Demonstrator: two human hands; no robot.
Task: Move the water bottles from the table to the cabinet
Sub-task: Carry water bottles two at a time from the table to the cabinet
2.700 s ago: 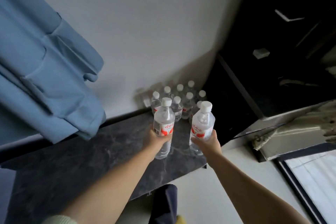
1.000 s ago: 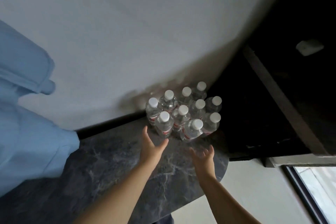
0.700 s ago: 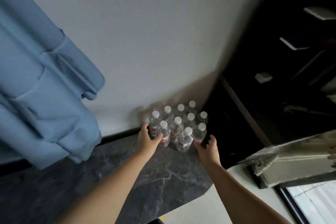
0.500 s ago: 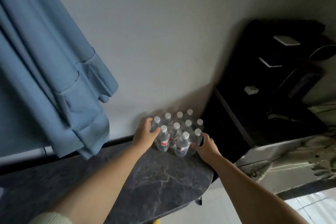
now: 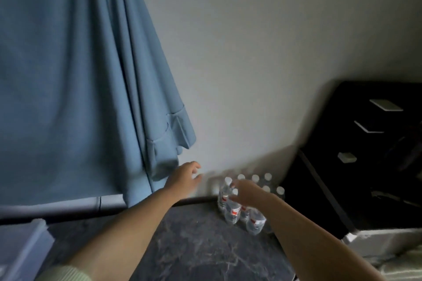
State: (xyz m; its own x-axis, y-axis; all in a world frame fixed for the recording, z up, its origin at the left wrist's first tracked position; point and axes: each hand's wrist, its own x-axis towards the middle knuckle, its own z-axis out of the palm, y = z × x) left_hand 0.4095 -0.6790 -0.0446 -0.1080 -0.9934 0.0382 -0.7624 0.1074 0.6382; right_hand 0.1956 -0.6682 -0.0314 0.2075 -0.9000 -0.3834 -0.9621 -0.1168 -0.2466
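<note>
The water bottles [image 5: 233, 210] are clear glossy plastic with white caps. The table [image 5: 201, 246] top looks like dark marble, smooth. The curtain [image 5: 80, 75] is matt blue cloth.

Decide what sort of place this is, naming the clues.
Probably a bedroom or similar home room: a blue curtain hangs by the wall, a black chest of drawers stands right, and bottles sit on a marbled tabletop.

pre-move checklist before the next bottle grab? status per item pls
1. Left hand free: ok, open, holding nothing, raised near the blue curtain.
2. Right hand free: ok, open over the bottles, no grip closed yet.
3. Bottles upright: ok, clustered at the wall corner of the table.
4. Caps on: ok where visible; some hidden behind the right hand.
5. Cabinet space: cannot tell, too dark.
</note>
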